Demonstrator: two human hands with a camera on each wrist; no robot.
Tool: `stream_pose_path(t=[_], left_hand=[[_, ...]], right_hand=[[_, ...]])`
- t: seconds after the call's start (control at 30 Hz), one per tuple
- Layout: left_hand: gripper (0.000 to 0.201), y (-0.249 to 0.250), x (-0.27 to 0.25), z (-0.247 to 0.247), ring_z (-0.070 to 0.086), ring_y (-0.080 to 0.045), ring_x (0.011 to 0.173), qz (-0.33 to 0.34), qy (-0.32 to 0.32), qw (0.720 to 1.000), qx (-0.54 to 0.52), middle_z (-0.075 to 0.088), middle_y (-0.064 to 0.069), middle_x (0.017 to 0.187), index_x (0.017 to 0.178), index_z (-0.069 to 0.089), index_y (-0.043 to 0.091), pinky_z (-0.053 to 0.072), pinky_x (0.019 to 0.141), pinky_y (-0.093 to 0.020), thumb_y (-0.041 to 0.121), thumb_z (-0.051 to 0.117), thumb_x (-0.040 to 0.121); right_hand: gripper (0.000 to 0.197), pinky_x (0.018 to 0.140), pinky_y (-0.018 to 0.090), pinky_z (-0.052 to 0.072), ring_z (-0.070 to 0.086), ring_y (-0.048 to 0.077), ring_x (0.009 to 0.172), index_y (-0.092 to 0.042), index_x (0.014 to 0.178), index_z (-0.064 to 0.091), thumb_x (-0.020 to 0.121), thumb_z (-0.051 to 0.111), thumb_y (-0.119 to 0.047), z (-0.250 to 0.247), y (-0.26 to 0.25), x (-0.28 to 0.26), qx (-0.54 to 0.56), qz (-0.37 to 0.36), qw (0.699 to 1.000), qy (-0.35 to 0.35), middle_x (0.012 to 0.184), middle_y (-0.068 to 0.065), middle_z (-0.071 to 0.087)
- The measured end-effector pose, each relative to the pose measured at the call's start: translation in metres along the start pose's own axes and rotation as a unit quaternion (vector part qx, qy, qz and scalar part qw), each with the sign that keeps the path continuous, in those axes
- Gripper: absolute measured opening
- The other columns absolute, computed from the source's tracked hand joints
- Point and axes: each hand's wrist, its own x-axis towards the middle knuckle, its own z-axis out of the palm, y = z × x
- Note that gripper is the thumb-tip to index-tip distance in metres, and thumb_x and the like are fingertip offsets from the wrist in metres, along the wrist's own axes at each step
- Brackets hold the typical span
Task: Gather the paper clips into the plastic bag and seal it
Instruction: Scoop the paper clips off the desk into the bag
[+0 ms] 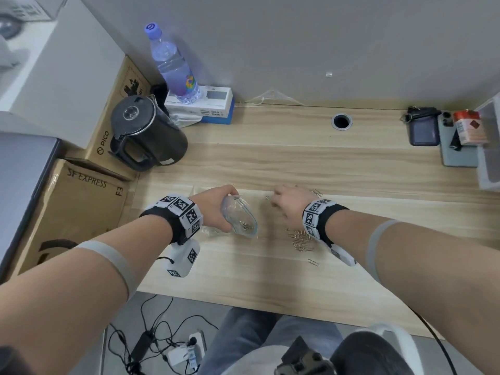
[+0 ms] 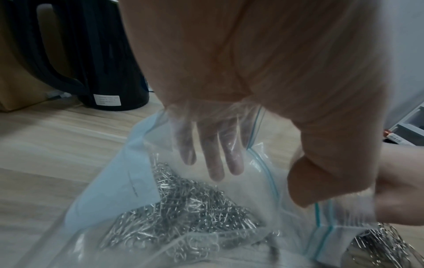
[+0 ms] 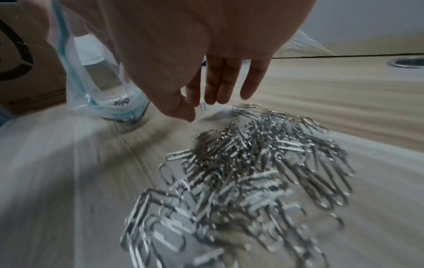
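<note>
A clear zip bag point(image 1: 239, 217) with a blue-green seal strip stands on the wooden table point(image 1: 297, 158), mouth facing right. My left hand point(image 1: 219, 209) grips its rim. In the left wrist view the fingers point(image 2: 213, 154) are inside the bag and the thumb point(image 2: 321, 172) presses outside. Several silver paper clips point(image 2: 183, 208) lie inside the bag. My right hand point(image 1: 289, 204) hovers just right of the bag, fingers point(image 3: 220, 81) straight and pointing down. One clip point(image 3: 203, 106) shows at the fingertips. A loose pile of clips point(image 3: 252, 172) lies under the right wrist point(image 1: 300, 239).
A black kettle point(image 1: 146, 139), a water bottle point(image 1: 173, 63) and cardboard boxes point(image 1: 73, 212) crowd the left side. A cable hole point(image 1: 341, 121) sits at the back. A wallet and phone point(image 1: 457, 139) lie at the back right. One stray clip point(image 1: 313, 262) lies nearer the front edge.
</note>
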Motion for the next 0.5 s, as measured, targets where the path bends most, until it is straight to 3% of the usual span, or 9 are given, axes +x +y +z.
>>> stream_pose_path(t=[0.1,0.17,0.33,0.43,0.5], left_hand=[[0.082,-0.002,0.0,0.0,0.069,-0.023,0.081,-0.004,-0.002,1.0,-0.004,0.068,-0.003,0.095,0.123,0.045,0.035,0.061,0.068,-0.042,0.038,0.076,0.047],[0.082,-0.002,0.002,0.0,0.07,-0.022,0.08,-0.007,-0.005,1.0,-0.005,0.068,-0.003,0.095,0.122,0.045,0.036,0.062,0.067,-0.041,0.039,0.076,0.046],[0.084,0.001,0.009,-0.002,0.069,-0.022,0.081,-0.008,-0.012,1.0,0.005,0.067,-0.002,0.096,0.119,0.043,0.039,0.062,0.067,-0.041,0.045,0.074,0.041],[0.079,0.008,0.015,-0.005,0.065,-0.017,0.078,-0.004,-0.019,1.0,0.014,0.064,0.0,0.096,0.122,0.043,0.035,0.059,0.065,-0.034,0.032,0.081,0.053],[0.076,0.013,0.02,-0.007,0.061,-0.014,0.073,0.001,-0.021,1.0,0.021,0.061,0.003,0.092,0.126,0.044,0.031,0.052,0.058,-0.028,0.023,0.082,0.062]], right_hand=[[0.059,0.102,0.039,0.035,0.042,0.023,0.125,-0.018,0.134,0.049,0.077,0.066,-0.022,-0.001,-0.007,0.011,-0.001,-0.004,1.0,0.001,0.133,0.003,0.044],[0.061,0.107,0.041,0.034,0.041,0.024,0.128,-0.016,0.136,0.048,0.079,0.066,-0.025,0.0,-0.01,0.013,-0.02,-0.004,1.0,-0.016,0.138,0.003,0.043],[0.033,0.101,0.04,0.039,0.05,0.023,0.116,-0.014,0.115,0.063,0.083,0.06,-0.022,-0.005,0.0,0.005,-0.016,0.038,0.999,-0.034,0.12,0.001,0.052],[0.019,0.1,0.039,0.039,0.051,0.023,0.112,-0.014,0.098,0.067,0.085,0.056,-0.022,-0.014,0.01,-0.007,-0.023,0.055,0.997,-0.052,0.109,0.0,0.057],[0.022,0.096,0.039,0.041,0.05,0.025,0.112,-0.016,0.103,0.065,0.084,0.057,-0.025,-0.015,0.02,-0.014,0.002,0.065,0.998,-0.018,0.109,0.002,0.057]])
